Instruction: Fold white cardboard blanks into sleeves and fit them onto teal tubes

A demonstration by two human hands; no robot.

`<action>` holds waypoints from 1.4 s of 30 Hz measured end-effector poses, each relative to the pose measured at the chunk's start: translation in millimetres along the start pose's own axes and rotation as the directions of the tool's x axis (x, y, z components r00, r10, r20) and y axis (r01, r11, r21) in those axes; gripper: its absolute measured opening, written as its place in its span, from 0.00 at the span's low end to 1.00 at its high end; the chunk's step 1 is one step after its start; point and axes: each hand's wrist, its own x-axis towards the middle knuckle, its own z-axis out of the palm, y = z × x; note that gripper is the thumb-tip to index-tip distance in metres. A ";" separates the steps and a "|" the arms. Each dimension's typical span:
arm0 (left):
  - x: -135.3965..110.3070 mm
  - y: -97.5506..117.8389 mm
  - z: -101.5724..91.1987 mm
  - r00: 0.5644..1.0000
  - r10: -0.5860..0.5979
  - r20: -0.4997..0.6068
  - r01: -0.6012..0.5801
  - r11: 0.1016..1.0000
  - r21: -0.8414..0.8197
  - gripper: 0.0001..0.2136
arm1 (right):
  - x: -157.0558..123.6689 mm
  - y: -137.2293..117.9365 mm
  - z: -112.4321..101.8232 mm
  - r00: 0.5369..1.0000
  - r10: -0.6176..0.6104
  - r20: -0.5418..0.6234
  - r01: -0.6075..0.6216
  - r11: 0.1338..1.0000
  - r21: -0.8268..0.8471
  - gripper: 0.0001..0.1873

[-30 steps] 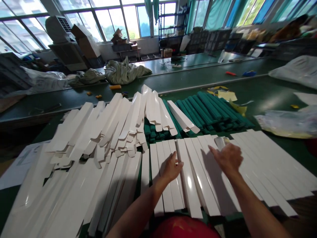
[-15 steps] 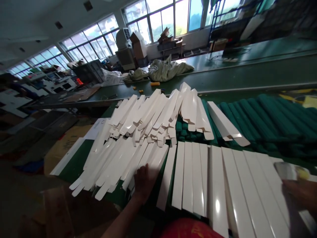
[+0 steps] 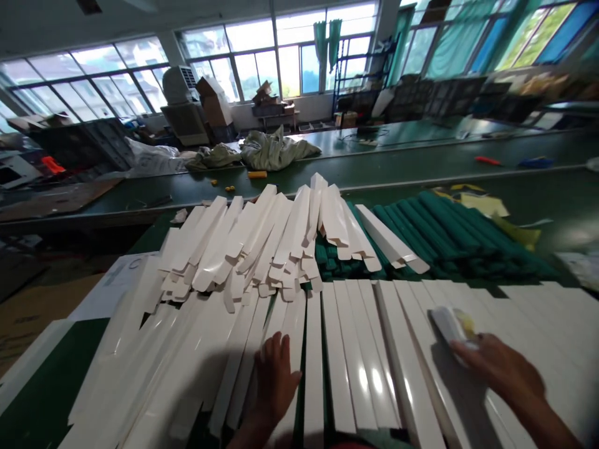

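Observation:
My left hand (image 3: 276, 374) lies with its fingers stretched out over the long, narrow white cartons (image 3: 292, 330) at the middle of the table's near side. My right hand (image 3: 505, 368) is closed around a white hand-held tool (image 3: 449, 324) with a yellowish part on it; its exact kind is unclear. The tool is just over a row of flat-lying white cartons (image 3: 384, 349), and its shadow falls on them. Beyond my left hand, a loose pile of white cartons (image 3: 262, 237) with open end flaps leans over bundled green rolls.
Green rolls (image 3: 435, 224) lie stacked behind the carton row. A long green bench (image 3: 388, 165) runs across, bearing a crumpled grey-green sack (image 3: 276, 149) and a yellow cylinder (image 3: 257, 175). A brown cardboard box (image 3: 28, 312) stands low on the left.
The view has swung to the right and levelled. My right hand has come in from the right edge with the white tool, over the cartons. The left hand's fingers have spread more.

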 end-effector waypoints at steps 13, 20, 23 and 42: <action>247.7 92.2 -121.5 0.811 0.492 -0.316 -0.538 0.840 -0.071 0.21 | -53.4 -66.8 -18.9 0.920 -0.197 -0.338 0.073 0.935 -0.346 0.25; 312.0 136.1 -123.5 0.777 0.599 -0.193 -0.615 0.788 -0.033 0.13 | -53.1 -96.9 -8.8 0.827 -0.431 -0.360 0.396 0.902 -0.169 0.22; 314.6 138.0 -140.3 0.789 0.582 -0.199 -0.600 0.799 -0.044 0.08 | -51.1 -103.8 -6.6 0.772 -0.493 -0.401 0.514 0.855 -0.062 0.21; 196.2 111.9 -254.4 0.776 0.631 0.021 -0.139 0.203 -0.969 0.20 | -74.1 -210.1 -37.7 0.773 -0.617 -0.147 0.512 0.471 0.718 0.37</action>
